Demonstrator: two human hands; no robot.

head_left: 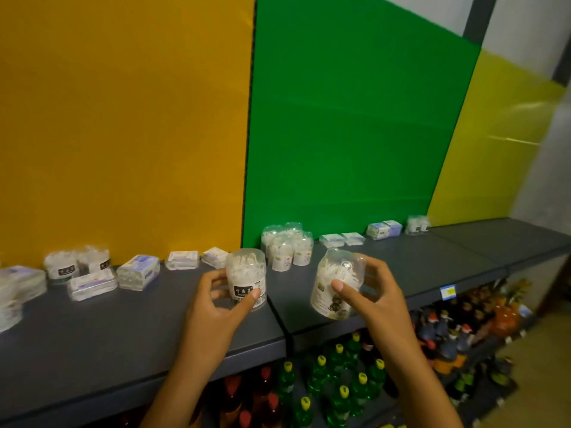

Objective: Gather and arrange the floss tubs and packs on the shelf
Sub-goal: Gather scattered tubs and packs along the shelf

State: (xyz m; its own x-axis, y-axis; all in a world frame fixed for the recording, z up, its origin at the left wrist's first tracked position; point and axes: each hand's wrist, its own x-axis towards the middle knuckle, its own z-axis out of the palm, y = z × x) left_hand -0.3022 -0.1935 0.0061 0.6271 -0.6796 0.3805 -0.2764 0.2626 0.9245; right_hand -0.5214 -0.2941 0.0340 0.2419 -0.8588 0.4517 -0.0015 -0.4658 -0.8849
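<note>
The left hand [221, 299] is gripping a clear floss tub with a black label [246, 278], thumb on the front and fingers curling round the left side; the tub is standing upright, and its base seems to be resting on the dark shelf [92, 332], though the blur is making that hard to confirm. The right hand [366, 291] is holding a second clear tub with a pale label [336, 284] clear of the shelf, tilting it leftwards, with the thumb pressing on its front and the fingers wrapping behind. The two tubs are sitting near each other, just in front of a cluster of tubs [285, 245] standing against the green panel [355, 118]. Flat floss packs [341, 239] are lying to the right of that cluster, and more packs [139, 271] and tubs [77, 262] are spreading along the shelf to the left, below the orange panel [123, 118]. Bottles [340, 381] are filling the lower shelf.
</note>
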